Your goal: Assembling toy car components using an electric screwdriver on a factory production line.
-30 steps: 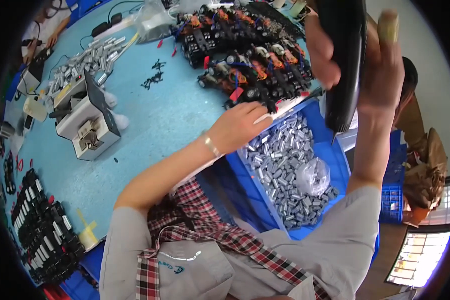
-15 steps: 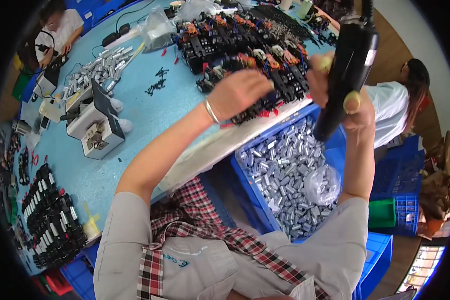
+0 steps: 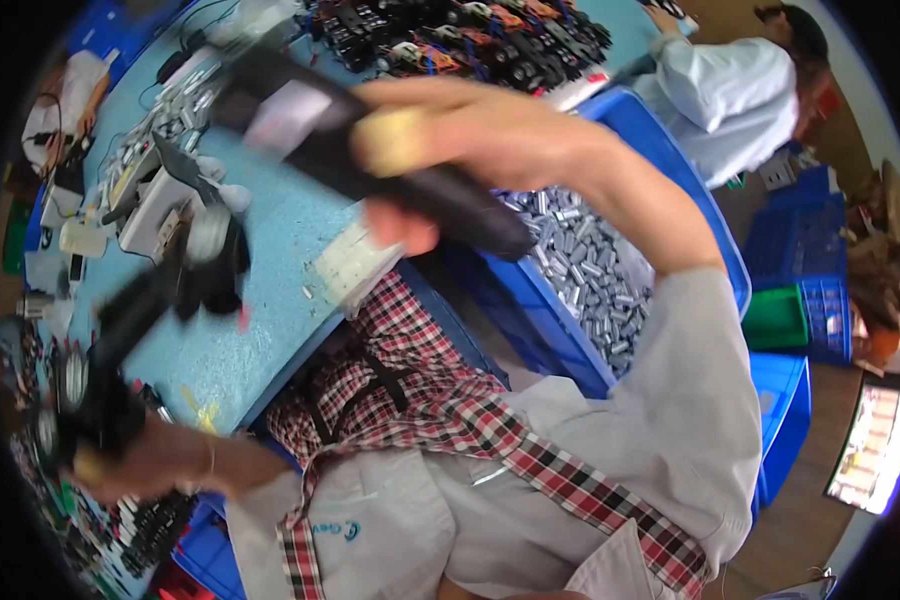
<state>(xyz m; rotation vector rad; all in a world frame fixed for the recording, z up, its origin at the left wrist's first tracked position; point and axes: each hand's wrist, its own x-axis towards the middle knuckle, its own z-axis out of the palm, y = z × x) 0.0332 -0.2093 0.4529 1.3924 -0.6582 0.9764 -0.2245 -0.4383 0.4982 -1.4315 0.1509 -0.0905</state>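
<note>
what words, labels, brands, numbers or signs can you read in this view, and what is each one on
Teal lettering on the grey shirt: partly legible, but I don't copy printed words.
Pale label on the black tool in the right hand: too blurred to read.
Dark assembly in the left hand: too blurred to tell whether it carries text.
No other text can be made out.

A black cylindrical tool (image 3: 452,205) and black assembly (image 3: 142,308) tilt.

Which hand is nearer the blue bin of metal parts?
Right. The right hand is left of the blue bin, forearm over it; the left hand is much farther left.
</note>
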